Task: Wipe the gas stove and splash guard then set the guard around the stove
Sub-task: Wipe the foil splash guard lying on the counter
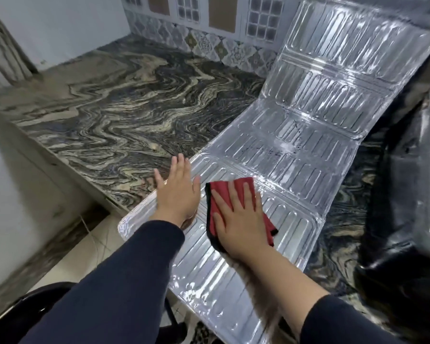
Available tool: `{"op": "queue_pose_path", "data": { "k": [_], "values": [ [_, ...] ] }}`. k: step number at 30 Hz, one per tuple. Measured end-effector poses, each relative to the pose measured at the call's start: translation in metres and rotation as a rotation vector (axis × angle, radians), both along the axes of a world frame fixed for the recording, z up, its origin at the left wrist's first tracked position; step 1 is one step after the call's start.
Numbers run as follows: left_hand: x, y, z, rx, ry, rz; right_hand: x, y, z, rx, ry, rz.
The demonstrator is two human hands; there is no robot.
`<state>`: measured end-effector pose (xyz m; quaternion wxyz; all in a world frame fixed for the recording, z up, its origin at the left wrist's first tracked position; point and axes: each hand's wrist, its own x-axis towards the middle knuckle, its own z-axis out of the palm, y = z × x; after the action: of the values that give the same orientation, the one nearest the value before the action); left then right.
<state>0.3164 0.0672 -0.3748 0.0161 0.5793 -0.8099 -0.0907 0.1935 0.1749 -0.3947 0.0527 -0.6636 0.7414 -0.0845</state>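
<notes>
The silver ribbed splash guard (301,135) lies unfolded across the marbled countertop (114,105), its far panel tilted up against the tiled wall and its near end hanging over the counter edge. My right hand (238,219) presses flat on a red cloth (243,186) with a dark edge, on the guard's near panel. My left hand (176,189) rests flat with fingers spread on the guard's left edge, holding nothing. A glossy black gas stove (402,199) sits at the right, mostly out of frame.
A patterned tile backsplash (209,45) runs along the back wall. The counter's left edge drops to a pale floor (85,254). A dark chair (32,309) shows at the lower left beneath my arm.
</notes>
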Motion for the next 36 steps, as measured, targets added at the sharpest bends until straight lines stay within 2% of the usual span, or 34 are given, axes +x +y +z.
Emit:
{"op": "queue_pose_path", "data": {
  "k": [4,8,12,13,17,19,26,32,36],
  "values": [
    [-0.009,-0.021,-0.008,0.054,0.063,-0.072,-0.006,0.002,0.001,-0.019,-0.007,0.06],
    [-0.002,-0.019,-0.022,-0.05,0.064,-0.098,-0.036,-0.019,0.006,0.025,0.008,0.189],
    [-0.003,-0.022,-0.025,-0.072,0.036,-0.075,-0.066,-0.083,0.006,0.098,0.006,-0.059],
    [-0.004,-0.022,-0.026,-0.076,0.028,-0.075,-0.064,-0.097,0.005,0.094,0.017,-0.04],
    [-0.003,-0.022,-0.029,-0.08,0.012,-0.075,-0.055,-0.129,0.001,0.029,0.056,0.263],
    [-0.003,-0.022,-0.029,-0.081,0.011,-0.069,-0.074,-0.147,0.001,0.025,0.045,0.293],
    [-0.006,-0.031,-0.029,-0.078,-0.016,-0.054,-0.153,-0.224,0.006,0.122,0.083,-0.028],
    [0.007,-0.047,-0.021,-0.015,-0.121,-0.09,-0.137,-0.204,0.005,0.108,0.062,-0.006],
    [0.02,-0.062,-0.007,0.046,-0.129,0.044,-0.102,-0.181,0.004,0.106,0.051,-0.031]
  ]
}}
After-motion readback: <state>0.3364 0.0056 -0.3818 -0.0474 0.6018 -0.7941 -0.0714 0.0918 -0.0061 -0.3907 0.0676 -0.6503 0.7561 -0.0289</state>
